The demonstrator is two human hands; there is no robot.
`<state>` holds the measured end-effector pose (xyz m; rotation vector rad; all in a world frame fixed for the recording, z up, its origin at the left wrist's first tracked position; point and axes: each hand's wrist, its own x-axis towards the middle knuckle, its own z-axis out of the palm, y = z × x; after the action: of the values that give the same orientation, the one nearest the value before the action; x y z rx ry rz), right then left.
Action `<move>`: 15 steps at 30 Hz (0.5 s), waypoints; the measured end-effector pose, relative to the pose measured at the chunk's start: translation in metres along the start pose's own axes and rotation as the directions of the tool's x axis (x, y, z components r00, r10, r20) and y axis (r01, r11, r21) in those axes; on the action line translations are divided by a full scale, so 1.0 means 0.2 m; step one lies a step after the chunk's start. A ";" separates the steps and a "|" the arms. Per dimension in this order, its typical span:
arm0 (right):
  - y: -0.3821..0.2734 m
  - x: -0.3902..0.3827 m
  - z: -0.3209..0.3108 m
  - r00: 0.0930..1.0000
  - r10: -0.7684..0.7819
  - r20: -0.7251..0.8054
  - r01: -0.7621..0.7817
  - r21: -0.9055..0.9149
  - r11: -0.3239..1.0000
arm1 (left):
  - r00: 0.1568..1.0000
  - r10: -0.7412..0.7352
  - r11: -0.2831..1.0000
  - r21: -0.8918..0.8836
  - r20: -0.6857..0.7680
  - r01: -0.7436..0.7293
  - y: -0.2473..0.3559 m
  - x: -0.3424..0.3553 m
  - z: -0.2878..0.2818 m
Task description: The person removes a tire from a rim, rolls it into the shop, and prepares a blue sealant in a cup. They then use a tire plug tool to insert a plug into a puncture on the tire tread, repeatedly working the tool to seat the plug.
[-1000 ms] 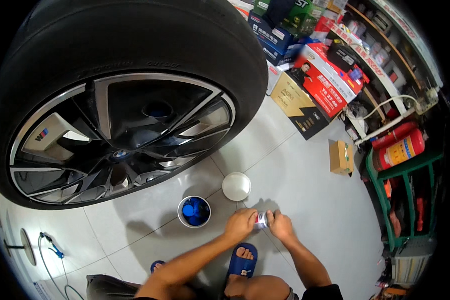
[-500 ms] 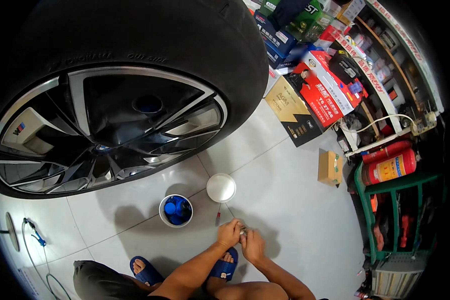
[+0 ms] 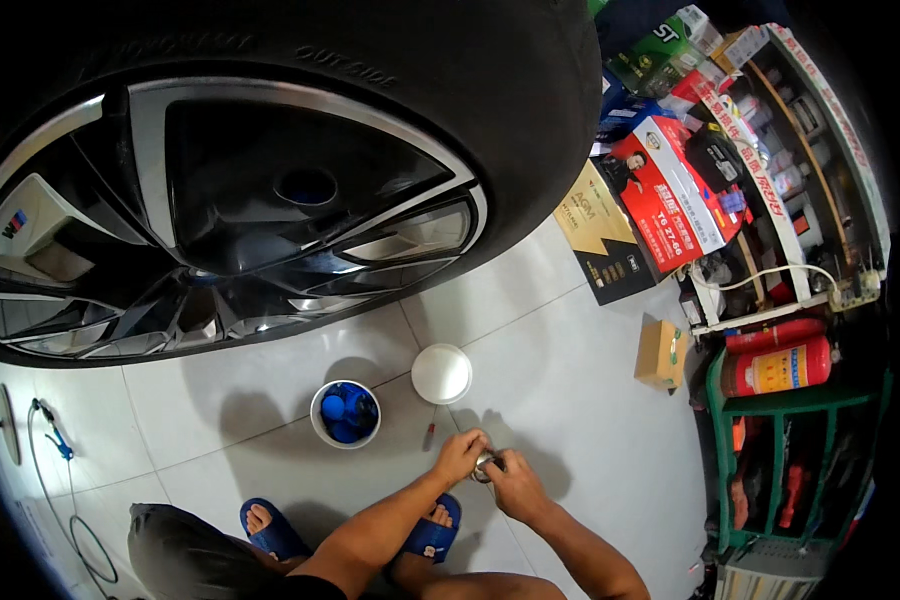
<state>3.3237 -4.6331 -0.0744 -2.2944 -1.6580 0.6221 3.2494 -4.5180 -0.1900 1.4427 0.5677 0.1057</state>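
Above the tiled floor [image 3: 570,340], both hands' grip on a small metal part [image 3: 484,466], red box [image 3: 670,195] and black-yellow box [image 3: 602,235] at right

A tyre workshop: big alloy wheel [image 3: 220,200], stocked shelves [image 3: 770,150], fire extinguishers [image 3: 780,365].

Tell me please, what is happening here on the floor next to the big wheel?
A person crouches on a white tiled floor beside a large car wheel with a dark alloy rim. Both hands meet around a small shiny metal part: the left hand and the right hand grip it from either side. In front of them stand a small white tub holding blue pieces and its white lid, lying apart. A small red-tipped tool lies between.
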 end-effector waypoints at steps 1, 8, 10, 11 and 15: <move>0.01 0.03 -0.02 0.989 -0.128 -0.071 0.125 -0.045 0.991 | 1.000 0.012 1.000 0.007 0.019 -0.012 -0.01 0.02 0.00; -0.05 0.05 -0.04 0.915 0.375 0.147 -0.374 -0.036 0.927 | 0.998 0.005 0.978 -0.211 0.055 0.007 -0.06 0.10 0.03; -0.08 0.07 -0.08 0.976 0.212 0.045 -0.207 -0.085 0.975 | 0.994 -0.018 0.945 -0.322 0.109 0.053 -0.09 0.12 0.01; -0.10 0.09 -0.12 0.990 0.137 0.034 -0.132 -0.121 0.984 | 0.993 -0.031 0.915 -0.396 0.116 0.075 -0.12 0.14 0.01; -0.11 0.09 -0.13 0.996 0.083 -0.035 -0.084 -0.031 0.996 | 0.983 -0.040 0.901 -0.419 0.178 0.112 -0.10 0.15 -0.02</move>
<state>3.3237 -4.6069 -0.0456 -2.3938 -1.5754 0.5742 3.2672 -4.5054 -0.2186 0.9870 0.4300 0.0437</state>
